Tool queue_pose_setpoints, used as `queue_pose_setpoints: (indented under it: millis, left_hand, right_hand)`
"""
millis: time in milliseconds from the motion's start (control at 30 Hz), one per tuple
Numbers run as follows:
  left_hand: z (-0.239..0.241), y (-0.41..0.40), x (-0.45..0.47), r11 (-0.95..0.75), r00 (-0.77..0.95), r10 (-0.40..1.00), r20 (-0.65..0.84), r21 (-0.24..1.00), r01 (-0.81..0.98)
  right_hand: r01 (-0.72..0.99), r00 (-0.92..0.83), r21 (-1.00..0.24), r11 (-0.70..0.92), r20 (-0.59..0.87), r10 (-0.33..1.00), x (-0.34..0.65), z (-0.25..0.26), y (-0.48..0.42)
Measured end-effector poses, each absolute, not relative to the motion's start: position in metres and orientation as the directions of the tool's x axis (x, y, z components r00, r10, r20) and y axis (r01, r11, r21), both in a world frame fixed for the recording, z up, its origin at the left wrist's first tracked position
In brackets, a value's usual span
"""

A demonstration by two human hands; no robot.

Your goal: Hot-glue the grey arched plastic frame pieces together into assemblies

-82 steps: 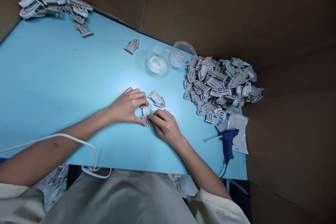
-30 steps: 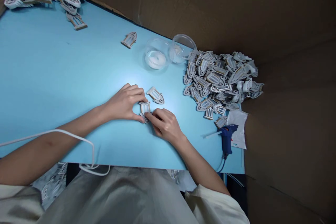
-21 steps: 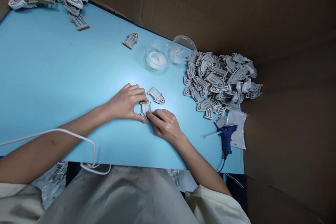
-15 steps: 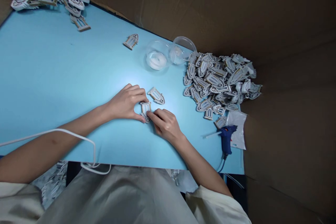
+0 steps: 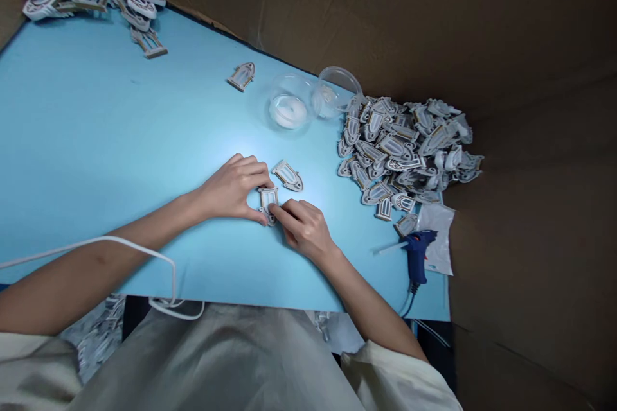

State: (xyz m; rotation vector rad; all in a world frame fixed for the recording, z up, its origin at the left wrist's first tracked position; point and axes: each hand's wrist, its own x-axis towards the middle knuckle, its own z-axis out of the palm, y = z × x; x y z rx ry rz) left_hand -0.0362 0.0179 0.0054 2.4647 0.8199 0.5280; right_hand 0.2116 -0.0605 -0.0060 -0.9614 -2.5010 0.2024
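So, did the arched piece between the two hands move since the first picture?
No, not clearly: the held arched piece sits in the same place relative to the loose arched piece next to it.

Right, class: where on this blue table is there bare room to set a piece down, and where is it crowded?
Most room: the blue table left of the left hand, below the upper pile. Crowded: the heap of arched pieces by the glue gun.

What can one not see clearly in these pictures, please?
All in the head view:
The arch-shaped piece: partly covered by the right hand and left hand.
The white matter in the clear plastic bowl: too small and blurred to name.
The pieces below the blue table: partly hidden by its edge.
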Motion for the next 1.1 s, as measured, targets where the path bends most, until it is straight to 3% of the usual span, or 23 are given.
queue_pose_setpoints:
  millis: [1100]
  left_hand:
    - [0.0044,0.0177,-0.0354,-0.698,0.743,0.641,0.195,0.55,0.458]
  right_hand:
    - [0.602,-0.652,-0.307,0.737,0.343,0.676,0.208,-0.0013,-0.058]
